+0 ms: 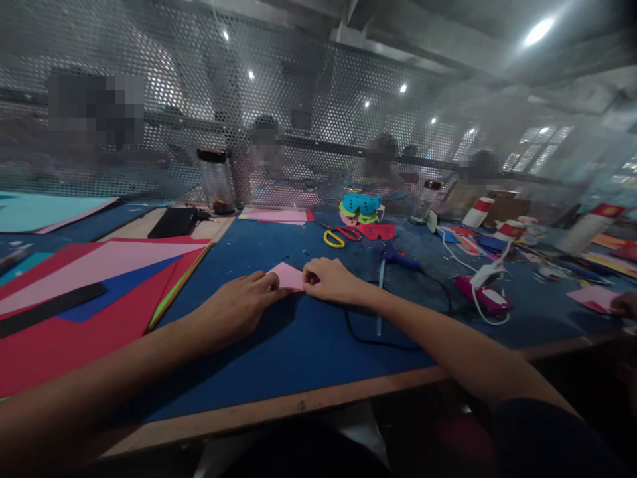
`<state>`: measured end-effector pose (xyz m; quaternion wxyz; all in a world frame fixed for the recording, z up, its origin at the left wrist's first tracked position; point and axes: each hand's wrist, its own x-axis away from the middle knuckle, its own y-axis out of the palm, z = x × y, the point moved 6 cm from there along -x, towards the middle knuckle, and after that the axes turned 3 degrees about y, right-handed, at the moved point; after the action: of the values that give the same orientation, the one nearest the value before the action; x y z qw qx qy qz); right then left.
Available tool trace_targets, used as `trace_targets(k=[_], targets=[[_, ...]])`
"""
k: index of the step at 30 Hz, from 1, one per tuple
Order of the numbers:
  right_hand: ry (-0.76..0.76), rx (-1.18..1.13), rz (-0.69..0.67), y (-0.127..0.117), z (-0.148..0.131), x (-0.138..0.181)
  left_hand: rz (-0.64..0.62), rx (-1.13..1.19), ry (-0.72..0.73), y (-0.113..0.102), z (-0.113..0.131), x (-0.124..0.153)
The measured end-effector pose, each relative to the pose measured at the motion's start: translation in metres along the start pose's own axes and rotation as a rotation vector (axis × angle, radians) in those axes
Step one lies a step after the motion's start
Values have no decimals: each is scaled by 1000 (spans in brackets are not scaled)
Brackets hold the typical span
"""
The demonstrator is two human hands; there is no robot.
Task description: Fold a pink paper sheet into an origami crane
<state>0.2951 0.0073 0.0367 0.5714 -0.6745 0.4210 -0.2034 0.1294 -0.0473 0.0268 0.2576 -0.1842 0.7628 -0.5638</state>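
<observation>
A small pink sheet of paper (pixel 284 273) lies on the blue table top, its pointed corner facing away from me. My left hand (pixel 247 299) presses on its left side, thumb and fingers together at the near edge. On the opposite side my right hand (pixel 331 280) has its fingers curled and pinched on the paper's right edge. The two hands almost meet along the near edge, and they hide much of the sheet. Beyond them are scissors (pixel 342 235) with one yellow and one red handle.
Coloured sheets (pixel 104 265) are stacked at left by a black phone (pixel 172 222). A blue glue gun (pixel 399 257) with its cord and a purple power strip (pixel 482 295) lie at right. Cut-out paper masks (pixel 361 204) sit behind. Another person's hand (pixel 624 304) shows far right.
</observation>
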Motion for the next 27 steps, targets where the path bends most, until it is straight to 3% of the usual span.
trace_targets(k=[16, 27], targets=[[87, -53, -203, -18, 27, 4, 41, 76, 5, -3, -1, 4], [8, -217, -312, -23, 35, 6, 33, 77, 9, -2, -2, 5]])
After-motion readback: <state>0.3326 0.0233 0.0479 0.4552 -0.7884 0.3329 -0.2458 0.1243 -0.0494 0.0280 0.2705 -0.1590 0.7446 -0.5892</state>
